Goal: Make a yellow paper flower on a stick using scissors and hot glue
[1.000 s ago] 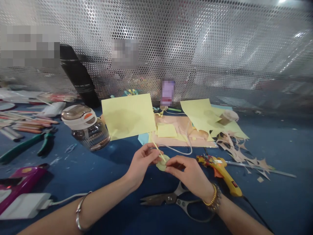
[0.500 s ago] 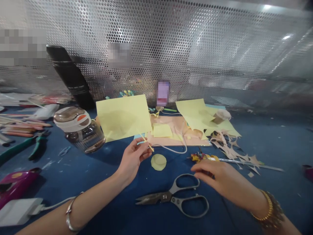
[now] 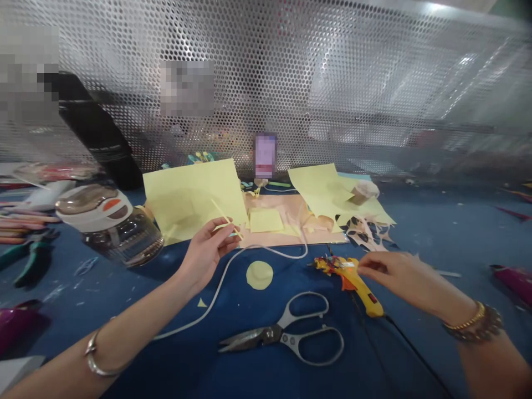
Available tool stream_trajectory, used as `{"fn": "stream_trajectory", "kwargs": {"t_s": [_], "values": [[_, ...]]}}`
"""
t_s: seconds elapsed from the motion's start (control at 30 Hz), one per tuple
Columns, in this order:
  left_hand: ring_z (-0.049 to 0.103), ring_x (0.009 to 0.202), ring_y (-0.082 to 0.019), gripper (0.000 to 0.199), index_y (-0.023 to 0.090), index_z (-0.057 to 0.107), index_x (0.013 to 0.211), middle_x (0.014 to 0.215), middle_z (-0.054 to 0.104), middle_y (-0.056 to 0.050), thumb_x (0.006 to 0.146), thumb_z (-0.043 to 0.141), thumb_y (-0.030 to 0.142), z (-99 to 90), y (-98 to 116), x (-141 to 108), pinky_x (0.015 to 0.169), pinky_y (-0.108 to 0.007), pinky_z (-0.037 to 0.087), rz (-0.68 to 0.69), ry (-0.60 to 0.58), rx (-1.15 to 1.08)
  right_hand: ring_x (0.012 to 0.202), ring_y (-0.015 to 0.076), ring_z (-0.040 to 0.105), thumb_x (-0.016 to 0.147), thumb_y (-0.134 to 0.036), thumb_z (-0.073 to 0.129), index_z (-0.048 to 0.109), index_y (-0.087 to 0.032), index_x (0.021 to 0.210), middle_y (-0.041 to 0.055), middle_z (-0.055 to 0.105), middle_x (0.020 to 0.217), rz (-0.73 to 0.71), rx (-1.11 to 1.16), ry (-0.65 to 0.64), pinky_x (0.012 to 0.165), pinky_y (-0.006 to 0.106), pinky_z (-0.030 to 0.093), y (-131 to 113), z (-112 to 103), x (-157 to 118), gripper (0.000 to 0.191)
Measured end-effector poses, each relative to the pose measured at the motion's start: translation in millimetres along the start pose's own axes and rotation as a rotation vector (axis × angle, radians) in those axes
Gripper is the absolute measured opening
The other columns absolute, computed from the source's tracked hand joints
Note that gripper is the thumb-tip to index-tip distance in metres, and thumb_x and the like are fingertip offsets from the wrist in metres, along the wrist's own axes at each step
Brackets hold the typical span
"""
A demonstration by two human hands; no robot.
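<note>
My left hand (image 3: 210, 249) pinches a thin pale-yellow stick (image 3: 223, 212), tilted in front of a yellow paper sheet (image 3: 191, 194). On the blue table, my right hand (image 3: 390, 274) is at the rear of a yellow glue gun (image 3: 353, 277). Its fingertips come together around the clear glue stick (image 3: 449, 274), whose far end shows beyond the hand; the gripped part is hidden. A round yellow paper piece (image 3: 260, 275) lies between my hands. Nearer me are large scissors (image 3: 286, 332) with grey handles, blades pointing left.
A white cable (image 3: 216, 293) curves across the table. To the left stand a clear jar (image 3: 120, 233) and a black tube (image 3: 95, 133); green-handled pliers (image 3: 35, 257) lie there. Paper scraps (image 3: 368, 230) and another yellow sheet (image 3: 332, 194) are at the back right. A perforated metal panel (image 3: 249, 66) rises behind.
My right hand has moved right and back along the glue gun, uncovering its handle. The left hand still holds the thin stick. The whole view has shifted slightly.
</note>
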State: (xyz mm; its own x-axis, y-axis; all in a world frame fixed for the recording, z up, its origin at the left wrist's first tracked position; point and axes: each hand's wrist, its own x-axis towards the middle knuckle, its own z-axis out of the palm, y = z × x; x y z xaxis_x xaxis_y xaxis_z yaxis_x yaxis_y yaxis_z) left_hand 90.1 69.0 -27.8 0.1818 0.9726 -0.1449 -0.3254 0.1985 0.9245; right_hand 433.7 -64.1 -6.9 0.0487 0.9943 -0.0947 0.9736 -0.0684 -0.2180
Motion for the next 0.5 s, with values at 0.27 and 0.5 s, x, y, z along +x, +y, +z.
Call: {"fn": "stream_trajectory", "kwargs": {"t_s": [0.27, 0.5], "values": [[0.063, 0.065, -0.01, 0.025, 0.019, 0.058, 0.087, 0.075, 0.067, 0.001, 0.073, 0.071, 0.035, -7.0, -15.0, 5.4, 0.066, -0.022, 0.051, 0.029, -0.02, 0.125, 0.056, 0.0184, 0.065, 0.087, -0.056, 0.046, 0.067, -0.027, 0.08, -0.0004, 0.07, 0.063, 0.068, -0.009, 0.001, 0.048, 0.025, 0.039, -11.9, 8.6, -9.1, 0.036], [0.06, 0.065, -0.011, 0.025, 0.017, 0.059, 0.086, 0.075, 0.065, 0.0, 0.072, 0.071, 0.035, -10.9, -24.5, 9.5, 0.065, -0.024, 0.05, 0.054, -0.045, 0.226, 0.072, 0.0174, 0.067, 0.089, -0.041, 0.05, 0.067, -0.029, 0.086, -0.0028, 0.073, 0.084, -0.117, -0.027, 0.121, 0.06, 0.025, 0.042, -50.3, -6.7, 23.3, 0.021]]}}
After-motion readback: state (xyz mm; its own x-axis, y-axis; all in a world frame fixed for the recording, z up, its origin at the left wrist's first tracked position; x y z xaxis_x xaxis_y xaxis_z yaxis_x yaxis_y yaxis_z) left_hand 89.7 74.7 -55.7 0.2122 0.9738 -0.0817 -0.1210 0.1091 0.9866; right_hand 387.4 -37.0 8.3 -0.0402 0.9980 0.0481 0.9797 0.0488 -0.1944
